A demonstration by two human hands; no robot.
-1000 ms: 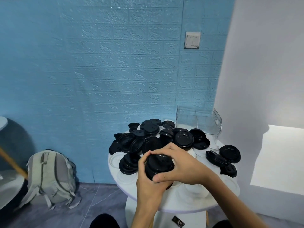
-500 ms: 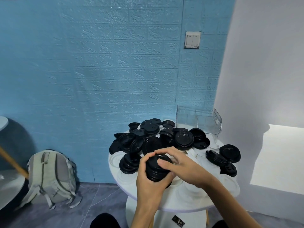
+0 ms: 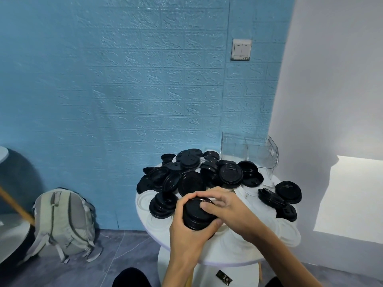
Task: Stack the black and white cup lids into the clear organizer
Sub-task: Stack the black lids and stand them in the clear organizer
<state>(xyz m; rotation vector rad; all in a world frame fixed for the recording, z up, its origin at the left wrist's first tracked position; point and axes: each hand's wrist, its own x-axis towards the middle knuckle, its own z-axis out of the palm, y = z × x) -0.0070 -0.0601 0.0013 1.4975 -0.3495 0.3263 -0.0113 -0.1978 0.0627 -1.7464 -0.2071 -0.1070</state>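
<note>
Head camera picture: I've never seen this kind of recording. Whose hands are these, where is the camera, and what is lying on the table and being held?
No machine here: a person works with bare hands, and the single camera sits on their head, looking forward and down. That is why both arms enter from the bottom edge.

The left hand grips a stack of black lids from below and the side. The right hand rests its fingers on the stack's top.

On the round white table lies a heap of loose black lids, with white lids flat among them, hard to see against the tabletop. At the far right stands the clear organizer, apparently empty.

A grey backpack leans against the blue wall.
</note>
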